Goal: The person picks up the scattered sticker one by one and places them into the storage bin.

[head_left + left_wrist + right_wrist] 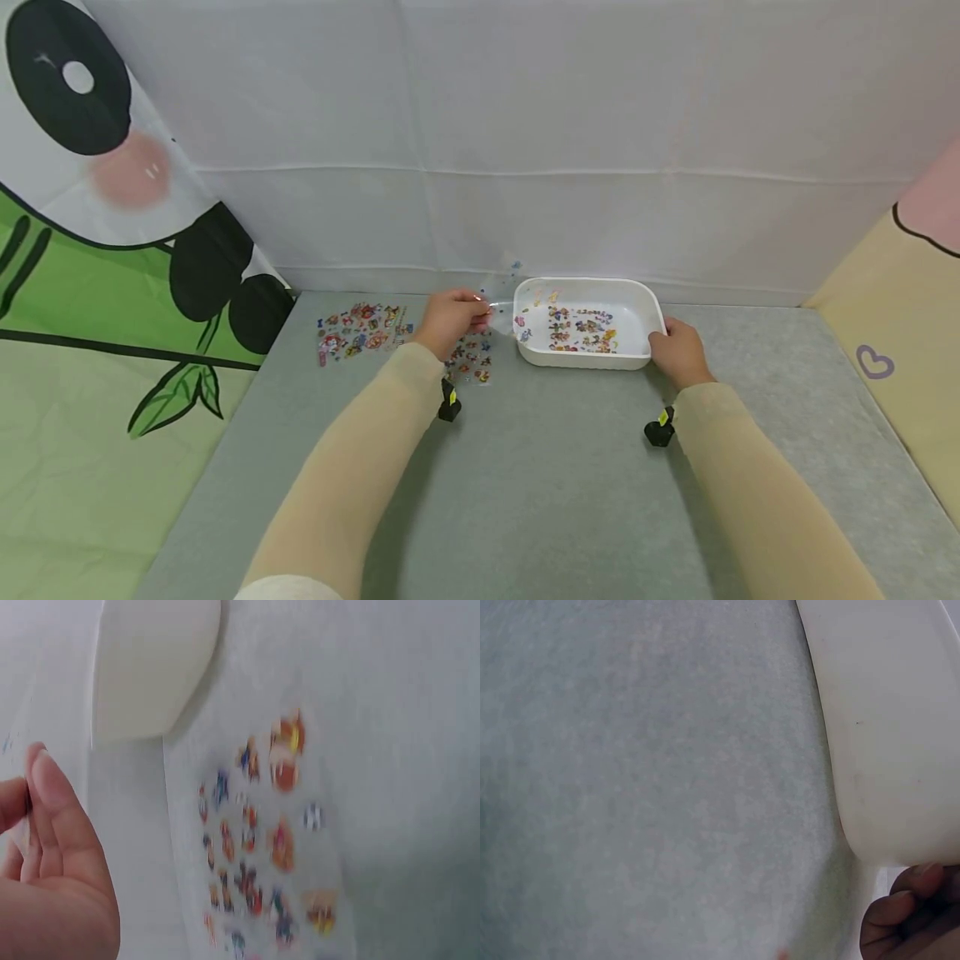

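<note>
Soft, even light fills the head view, laying faint shadows beside both sleeves (352, 467) across the grey table (555, 500). Blur smears the sticker sheet (259, 814), lower centre in the left-wrist view; the right-wrist frame darkens at lower left.

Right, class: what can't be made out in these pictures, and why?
Head: part of the sticker sheet nearer the white tray, hidden by the left hand.
Left wrist: that sheet's printed figures, blurred; one end, cut off by the bottom edge.
Right wrist: the white tray's floor, hidden by its wall; the right hand, cut off by the corner.
</note>
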Available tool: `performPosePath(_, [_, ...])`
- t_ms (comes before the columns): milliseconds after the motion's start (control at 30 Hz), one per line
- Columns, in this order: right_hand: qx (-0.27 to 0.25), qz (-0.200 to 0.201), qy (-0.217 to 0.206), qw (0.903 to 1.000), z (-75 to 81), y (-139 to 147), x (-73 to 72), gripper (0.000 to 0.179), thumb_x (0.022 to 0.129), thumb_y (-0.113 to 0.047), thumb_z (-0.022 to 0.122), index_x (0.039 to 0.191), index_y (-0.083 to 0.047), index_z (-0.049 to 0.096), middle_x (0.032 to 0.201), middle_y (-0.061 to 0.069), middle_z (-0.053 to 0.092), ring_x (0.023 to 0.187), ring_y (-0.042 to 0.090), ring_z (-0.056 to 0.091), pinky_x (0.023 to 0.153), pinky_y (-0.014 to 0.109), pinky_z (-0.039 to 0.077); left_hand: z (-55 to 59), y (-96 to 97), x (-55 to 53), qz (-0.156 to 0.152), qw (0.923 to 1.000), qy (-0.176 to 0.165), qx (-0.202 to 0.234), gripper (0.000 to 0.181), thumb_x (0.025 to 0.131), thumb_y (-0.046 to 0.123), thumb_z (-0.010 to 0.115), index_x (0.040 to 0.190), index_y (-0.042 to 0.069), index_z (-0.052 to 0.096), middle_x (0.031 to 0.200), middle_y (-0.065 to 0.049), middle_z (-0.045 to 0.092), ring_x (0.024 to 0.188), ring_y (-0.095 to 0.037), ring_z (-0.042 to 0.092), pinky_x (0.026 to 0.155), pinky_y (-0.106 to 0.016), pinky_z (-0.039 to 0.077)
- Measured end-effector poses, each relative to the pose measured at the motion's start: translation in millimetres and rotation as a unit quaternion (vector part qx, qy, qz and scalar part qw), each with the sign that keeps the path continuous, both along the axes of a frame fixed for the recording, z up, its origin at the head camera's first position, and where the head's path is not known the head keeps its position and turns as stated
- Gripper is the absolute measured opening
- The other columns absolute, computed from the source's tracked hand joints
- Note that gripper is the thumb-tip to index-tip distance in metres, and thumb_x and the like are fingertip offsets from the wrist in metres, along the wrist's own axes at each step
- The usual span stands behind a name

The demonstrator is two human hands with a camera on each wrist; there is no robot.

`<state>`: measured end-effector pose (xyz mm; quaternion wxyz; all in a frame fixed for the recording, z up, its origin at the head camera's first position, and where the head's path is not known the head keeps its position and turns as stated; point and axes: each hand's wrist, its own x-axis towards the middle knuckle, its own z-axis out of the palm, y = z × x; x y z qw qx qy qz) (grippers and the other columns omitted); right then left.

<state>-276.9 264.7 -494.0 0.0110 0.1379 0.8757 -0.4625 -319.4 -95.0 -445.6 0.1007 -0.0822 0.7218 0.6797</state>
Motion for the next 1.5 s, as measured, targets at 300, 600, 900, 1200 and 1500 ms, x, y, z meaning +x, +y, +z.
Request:
performPosePath(300, [0.001,0.001,-0.002,1.0,0.9,0,0.7,0.052,0.102,-0.013,0.04,0.149,0.008,0.047,0.143,0.029,0.055,0.123,0.038,0.053,0.106,0.054,0.045,-5.2,33.9,6.4,0.039,0.9992,0.002,-0.009,0.026,0.096,0.002,0.07,0.122,-0.003,0.067,0.104,-0.016,0.072,0.092,-0.024,0.073,0.077,-0.028,0.06])
performPosePath(600, [-0.008,-0.002,-0.01,0.9999,3.1,-2,0.0,0.053,0.102,-0.013,0.04,0.151,0.007,0.045,0.145,0.028,0.053,0.125,0.038,0.052,0.107,0.054,0.044,0.1,68.4,16.4,0.043,0.999,0.009,0.008,0.02,0.095,0.0,0.069,0.116,-0.003,0.068,0.098,-0.017,0.074,0.093,-0.029,0.075,0.075,-0.029,0.061])
performPosePath(900, [-0.009,0.0,-0.015,0.9999,4.1,-2,0.6,0.053,0.103,-0.013,0.039,0.152,0.007,0.043,0.147,0.028,0.051,0.127,0.038,0.051,0.108,0.055,0.044,6.1,93.5,24.6,0.028,0.9967,0.021,-0.073,0.013,0.096,0.005,0.069,0.109,0.002,0.071,0.084,-0.008,0.074,0.086,-0.028,0.075,0.077,-0.037,0.061])
performPosePath(1200, [-0.01,-0.001,-0.02,0.9998,6.8,-4,2.1,0.052,0.103,-0.013,0.04,0.151,0.007,0.045,0.146,0.028,0.052,0.124,0.038,0.051,0.107,0.055,0.044,1.5,95.7,21.7,-0.025,0.9843,0.051,-0.167,0.016,0.098,0.016,0.07,0.111,0.007,0.073,0.083,-0.003,0.074,0.073,-0.014,0.069,0.065,-0.032,0.054])
performPosePath(1500, [-0.008,-0.003,-0.031,0.9995,7.6,-3,1.3,0.053,0.103,-0.014,0.039,0.152,0.008,0.042,0.147,0.028,0.051,0.128,0.038,0.05,0.11,0.056,0.042,3.6,78.5,10.9,-0.06,0.9413,0.116,-0.311,0.023,0.1,0.035,0.067,0.106,0.014,0.075,0.09,0.002,0.072,0.08,-0.017,0.064,0.072,-0.036,0.054])
